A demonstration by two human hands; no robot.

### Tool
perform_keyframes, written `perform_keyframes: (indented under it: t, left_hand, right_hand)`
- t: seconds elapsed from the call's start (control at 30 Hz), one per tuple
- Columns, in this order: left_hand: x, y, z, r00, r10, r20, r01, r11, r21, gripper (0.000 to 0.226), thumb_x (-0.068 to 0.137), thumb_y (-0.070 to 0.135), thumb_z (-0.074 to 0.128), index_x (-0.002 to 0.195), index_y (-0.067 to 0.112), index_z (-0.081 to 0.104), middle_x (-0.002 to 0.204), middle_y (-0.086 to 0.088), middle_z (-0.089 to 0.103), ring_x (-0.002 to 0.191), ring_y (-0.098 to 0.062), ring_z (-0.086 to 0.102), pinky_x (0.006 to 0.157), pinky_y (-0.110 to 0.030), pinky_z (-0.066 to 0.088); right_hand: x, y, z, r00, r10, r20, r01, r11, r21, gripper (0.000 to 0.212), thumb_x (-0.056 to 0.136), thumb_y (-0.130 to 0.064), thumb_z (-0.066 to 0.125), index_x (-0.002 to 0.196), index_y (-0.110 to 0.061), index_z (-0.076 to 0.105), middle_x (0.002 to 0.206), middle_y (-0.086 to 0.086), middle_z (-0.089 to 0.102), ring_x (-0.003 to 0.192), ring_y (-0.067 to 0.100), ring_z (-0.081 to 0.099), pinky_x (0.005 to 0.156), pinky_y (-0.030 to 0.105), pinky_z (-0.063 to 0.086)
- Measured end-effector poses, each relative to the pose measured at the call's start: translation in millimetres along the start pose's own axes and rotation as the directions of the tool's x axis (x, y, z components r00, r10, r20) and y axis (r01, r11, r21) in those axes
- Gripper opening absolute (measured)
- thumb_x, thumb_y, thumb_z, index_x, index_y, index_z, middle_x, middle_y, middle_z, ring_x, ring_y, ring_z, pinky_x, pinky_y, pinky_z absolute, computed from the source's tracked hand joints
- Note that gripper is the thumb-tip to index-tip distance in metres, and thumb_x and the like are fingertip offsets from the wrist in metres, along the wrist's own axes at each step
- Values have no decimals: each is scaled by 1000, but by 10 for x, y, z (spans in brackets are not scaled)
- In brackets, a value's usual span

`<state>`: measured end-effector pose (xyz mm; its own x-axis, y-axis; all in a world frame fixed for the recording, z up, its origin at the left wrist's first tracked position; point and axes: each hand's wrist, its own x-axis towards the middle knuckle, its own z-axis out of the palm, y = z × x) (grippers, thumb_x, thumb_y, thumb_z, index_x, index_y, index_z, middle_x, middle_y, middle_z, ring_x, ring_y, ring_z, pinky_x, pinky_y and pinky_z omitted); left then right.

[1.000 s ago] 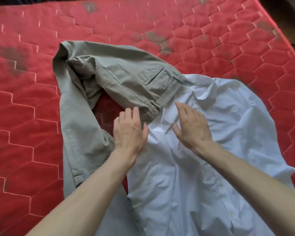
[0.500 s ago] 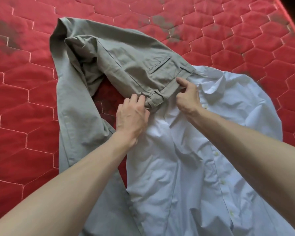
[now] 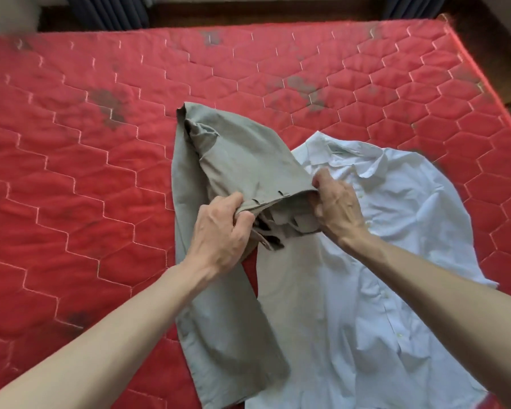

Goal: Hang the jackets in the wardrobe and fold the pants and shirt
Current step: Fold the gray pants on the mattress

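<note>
Grey-green pants lie crumpled on the red mattress, with the waistband lifted off the bed. My left hand grips the waistband's left end. My right hand grips its right end, and the band with its belt loops stretches between them. One pant leg trails down toward the bottom edge of the view. A white button-up shirt lies spread flat to the right, collar at the far end, partly under the pants.
The quilted red mattress has dark stains at the far middle and left. Its right edge drops to a dark floor. Dark curtains hang beyond the far edge.
Both hands went from resting flat by the waistband to gripping it and raising it off the shirt. The view has pulled back, showing more of the mattress.
</note>
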<state>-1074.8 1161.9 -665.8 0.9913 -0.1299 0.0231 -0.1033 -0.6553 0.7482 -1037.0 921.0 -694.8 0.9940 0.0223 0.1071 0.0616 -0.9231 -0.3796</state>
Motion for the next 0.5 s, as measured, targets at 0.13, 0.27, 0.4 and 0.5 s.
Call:
perform_keyframes:
  t: [0.13,0.27,0.4,0.5]
  left_hand:
    - [-323,132,-561,999,43,14,-45,989,144,19,78,19,57,71,16,40,62,4,41,65,-24,44,66,-39,33]
    - [-774,369,-1126,995,-59,80,29,940,341,37,62,-7,60,83,20,44,78,6,46,81,-28,46,72,-43,37]
    - [-1092,758,-1648,995,-47,90,-8,847,532,41,66,-10,65,94,20,57,96,0,54,94,-30,51,75,-39,41]
    - [-1247,1215,-2040,998,-9,68,-33,809,587,43,66,-12,72,98,15,66,96,-4,58,92,-31,54,74,-42,46]
  right_hand:
    - [-231,-346,-440,997,-25,-75,29,998,59,14,102,-12,60,107,-12,48,74,8,52,63,39,51,58,38,27]
    - [-487,-687,-1144,947,-316,57,320,943,-92,20,96,-4,66,113,-10,58,92,12,64,76,36,62,57,46,50]
    - [-741,-985,-1978,915,-252,314,361,858,-366,26,92,6,54,113,-8,62,106,13,60,91,34,61,75,48,55]
    - [-980,-1242,-2703,948,-131,289,259,846,-466,38,89,9,59,122,-8,61,113,14,60,95,34,63,74,45,56]
